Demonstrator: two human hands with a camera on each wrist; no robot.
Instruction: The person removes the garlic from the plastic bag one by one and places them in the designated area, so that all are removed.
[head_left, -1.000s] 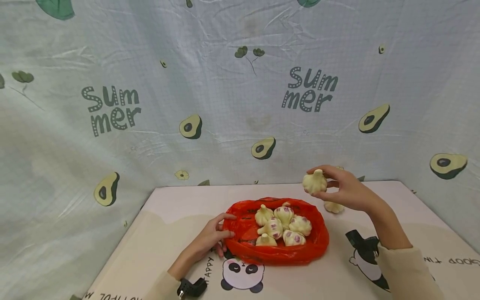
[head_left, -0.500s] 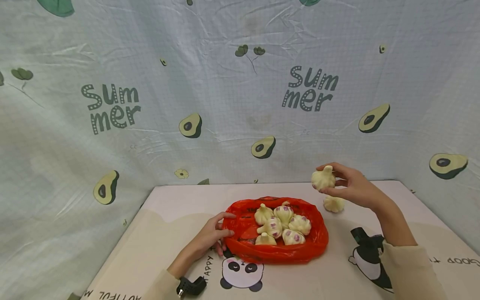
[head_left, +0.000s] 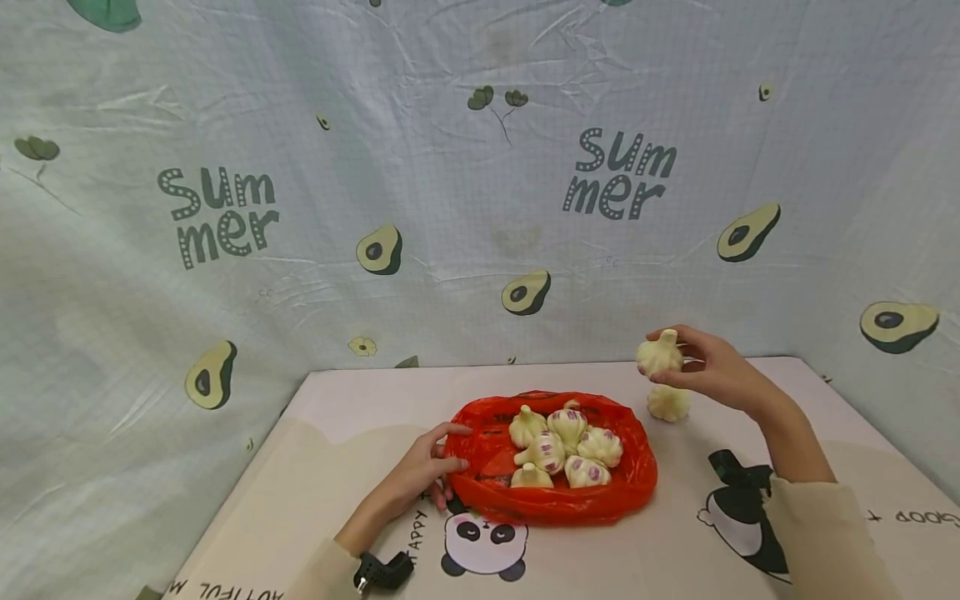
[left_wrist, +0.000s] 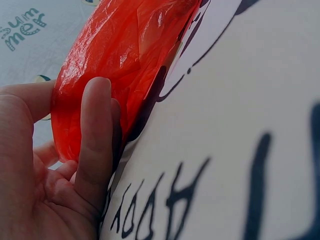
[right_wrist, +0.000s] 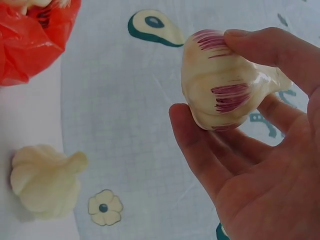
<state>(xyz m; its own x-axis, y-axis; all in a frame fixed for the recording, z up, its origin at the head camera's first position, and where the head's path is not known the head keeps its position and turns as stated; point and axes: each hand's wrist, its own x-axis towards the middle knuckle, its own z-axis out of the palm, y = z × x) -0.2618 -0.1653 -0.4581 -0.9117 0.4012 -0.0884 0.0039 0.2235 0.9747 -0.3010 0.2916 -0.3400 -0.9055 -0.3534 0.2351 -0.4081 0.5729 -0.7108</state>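
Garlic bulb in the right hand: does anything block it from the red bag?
Nothing visible does: the space between the held garlic bulb and the red plastic bag looks open. The loose garlic bulb sits lower, on the table, off to the side.

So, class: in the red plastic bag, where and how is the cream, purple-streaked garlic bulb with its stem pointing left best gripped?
Pinch that garlic bulb by its narrow stem, probably coming from above, slightly left. The stem juts left towards a bare part of the red plastic bag, while neighbouring cream garlic bulbs crowd the rounded body.
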